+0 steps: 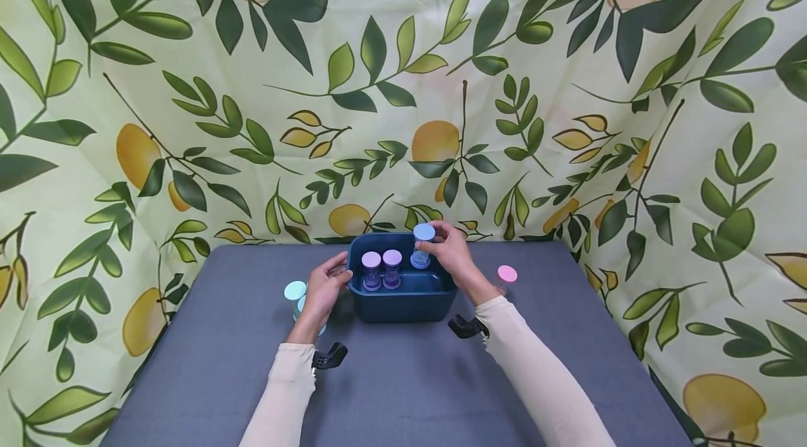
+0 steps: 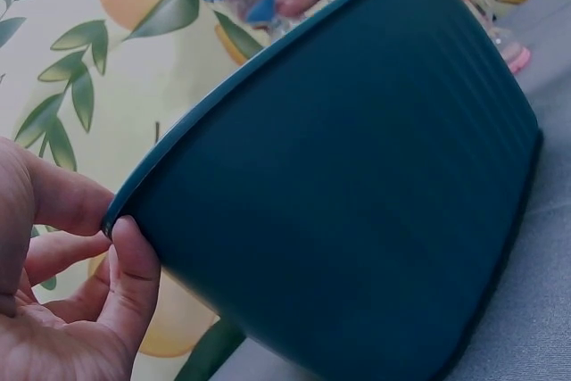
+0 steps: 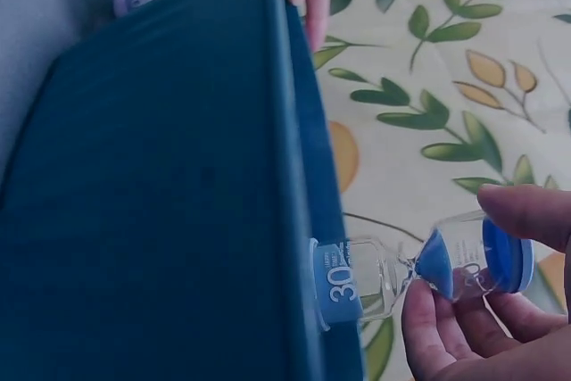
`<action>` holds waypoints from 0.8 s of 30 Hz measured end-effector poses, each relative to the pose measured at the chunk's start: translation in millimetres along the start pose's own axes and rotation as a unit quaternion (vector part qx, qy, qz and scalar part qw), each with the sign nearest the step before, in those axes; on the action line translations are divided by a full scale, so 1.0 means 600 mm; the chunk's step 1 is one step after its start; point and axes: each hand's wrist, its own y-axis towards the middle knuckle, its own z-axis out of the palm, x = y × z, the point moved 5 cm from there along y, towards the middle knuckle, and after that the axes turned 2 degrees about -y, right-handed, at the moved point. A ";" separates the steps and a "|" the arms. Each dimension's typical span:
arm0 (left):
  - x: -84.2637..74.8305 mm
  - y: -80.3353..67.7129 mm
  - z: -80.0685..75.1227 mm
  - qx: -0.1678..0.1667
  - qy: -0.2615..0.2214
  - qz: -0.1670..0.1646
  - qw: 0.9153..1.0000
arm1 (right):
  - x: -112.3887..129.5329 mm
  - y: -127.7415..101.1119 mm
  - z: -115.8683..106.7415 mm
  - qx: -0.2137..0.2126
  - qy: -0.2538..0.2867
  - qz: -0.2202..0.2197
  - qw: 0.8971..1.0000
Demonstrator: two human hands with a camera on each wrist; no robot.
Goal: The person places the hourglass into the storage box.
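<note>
A dark blue bin [image 1: 403, 308] stands on the table. My left hand [image 1: 323, 291] pinches its left rim between thumb and fingers, as the left wrist view [image 2: 85, 296] of that hand shows. My right hand [image 1: 455, 254] holds a blue sand timer [image 3: 446, 260] by its upper end, over the right part of the bin. The timer's lower cap, marked 30, is partly behind the bin's rim in the right wrist view; whether it touches the floor I cannot tell. Two purple sand timers [image 1: 371, 270] [image 1: 391, 270] stand upright inside, on the left.
Teal sand timers [image 1: 295, 291] stand left of the bin, partly hidden by my left hand and wrist. A pink-capped sand timer [image 1: 506, 274] is to the right, beyond my right wrist. Behind the grey table [image 1: 403, 384] hangs a lemon-print cloth [image 1: 403, 146].
</note>
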 end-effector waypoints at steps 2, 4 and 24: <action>0.000 0.000 0.000 -0.001 0.001 -0.001 1.000 | -0.006 0.004 0.003 -0.004 -0.004 0.006 1.000; -0.001 0.001 0.000 0.001 0.002 0.001 1.000 | -0.011 0.007 0.006 -0.007 -0.011 0.012 1.000; 0.000 -0.004 0.003 -0.009 0.017 0.010 1.000 | -0.056 0.026 0.029 -0.016 -0.105 0.040 0.994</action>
